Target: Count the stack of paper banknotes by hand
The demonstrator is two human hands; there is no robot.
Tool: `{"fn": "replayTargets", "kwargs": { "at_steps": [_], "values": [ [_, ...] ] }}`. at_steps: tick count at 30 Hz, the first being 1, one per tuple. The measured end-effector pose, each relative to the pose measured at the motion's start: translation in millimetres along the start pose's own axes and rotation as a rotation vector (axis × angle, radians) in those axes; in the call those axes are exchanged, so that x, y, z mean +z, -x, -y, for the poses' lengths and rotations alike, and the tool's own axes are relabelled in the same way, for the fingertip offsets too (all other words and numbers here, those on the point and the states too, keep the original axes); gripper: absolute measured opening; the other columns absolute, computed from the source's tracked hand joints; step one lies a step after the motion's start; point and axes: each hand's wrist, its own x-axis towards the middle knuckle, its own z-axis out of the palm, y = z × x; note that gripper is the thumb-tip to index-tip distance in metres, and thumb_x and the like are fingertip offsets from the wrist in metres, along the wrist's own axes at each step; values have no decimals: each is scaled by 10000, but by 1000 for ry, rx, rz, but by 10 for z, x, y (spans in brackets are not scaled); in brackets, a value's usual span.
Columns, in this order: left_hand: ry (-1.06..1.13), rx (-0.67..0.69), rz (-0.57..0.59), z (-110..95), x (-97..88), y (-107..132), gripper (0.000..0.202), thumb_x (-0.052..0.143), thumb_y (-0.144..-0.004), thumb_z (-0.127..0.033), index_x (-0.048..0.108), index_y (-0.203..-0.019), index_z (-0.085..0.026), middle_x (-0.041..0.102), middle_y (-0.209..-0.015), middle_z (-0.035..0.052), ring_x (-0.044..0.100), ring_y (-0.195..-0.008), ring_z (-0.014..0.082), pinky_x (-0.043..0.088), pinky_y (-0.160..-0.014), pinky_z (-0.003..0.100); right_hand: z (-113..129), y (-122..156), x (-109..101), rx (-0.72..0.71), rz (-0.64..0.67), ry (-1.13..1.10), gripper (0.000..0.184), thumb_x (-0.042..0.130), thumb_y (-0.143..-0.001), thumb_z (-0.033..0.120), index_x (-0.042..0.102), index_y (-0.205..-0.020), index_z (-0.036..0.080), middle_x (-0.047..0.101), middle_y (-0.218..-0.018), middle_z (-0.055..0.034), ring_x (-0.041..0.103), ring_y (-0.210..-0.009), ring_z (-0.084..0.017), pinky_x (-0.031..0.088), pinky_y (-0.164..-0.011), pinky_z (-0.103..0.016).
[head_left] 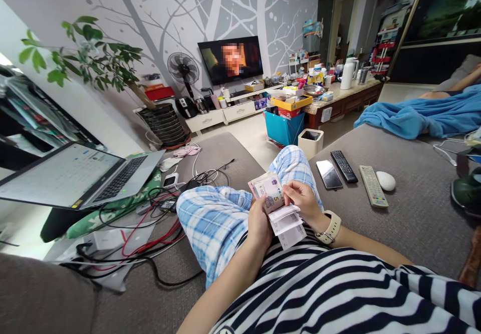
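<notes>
Banknotes (268, 194), centre of frame: paper, matt, printed.
Sofa (413, 214), lower right: grey cloth, matt, coarse weave.
Smartphone (329, 174), right of centre: glossy glass face.
Black remote control (343, 165), grey remote control (373, 186): matt plastic.
Mouse (386, 180): white plastic, smooth, faint sheen.
Blanket (413, 116), upper right: blue fleecy cloth.
Trousers (214, 219): soft checked cloth.

Left hand (259, 226) and right hand (305, 203) clasp a stack of banknotes (271, 195) above the checked trousers (210, 219).

Left hand (259, 226) curled shut, right hand (305, 202) with fingers (291, 190) pinched, forearms angled inward, hands nearly touching
</notes>
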Motion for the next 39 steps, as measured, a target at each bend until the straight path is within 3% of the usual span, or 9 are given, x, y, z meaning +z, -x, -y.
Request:
{"fn": "replayTargets", "kwargs": {
  "at_steps": [7,16,21,29,39],
  "values": [
    [-14,5,49,-3,-20,30,304,688,-651,-206,662,-943,-124,736,-881,92,694,-905,280,526,-850,399,-52,-51,-12,7,-120,80,348,718,-727,485,512,-679,209,485,-590,39,430,-540,-126,345,-508,-267],
    [31,19,34,26,-25,-10,313,653,-703,-177,647,-1013,-139,739,-939,83,691,-936,250,512,-896,376,-133,-62,-58,-11,-88,159,352,639,-805,456,476,-617,206,411,-582,39,381,-556,-127,316,-519,-271],
    [74,-2,45,19,-8,-20,305,613,-777,-244,641,-1060,-134,736,-988,101,680,-988,263,516,-895,384,-35,-29,-18,-33,-63,89,331,630,-811,463,506,-642,206,449,-596,31,399,-559,-130,334,-522,-269],
    [57,-7,46,24,-20,-23,308,638,-764,-267,651,-1041,-132,737,-997,99,684,-979,267,520,-893,394,21,-15,9,-29,-55,46,271,647,-799,455,584,-721,203,547,-656,5,469,-597,-146,383,-553,-277],
    [54,-9,54,13,-22,-30,288,640,-755,-264,660,-1007,-127,740,-982,97,685,-973,265,516,-897,391,33,-18,27,-9,-70,38,271,657,-782,458,585,-726,203,548,-650,9,477,-590,-145,387,-545,-274]
  ]
}}
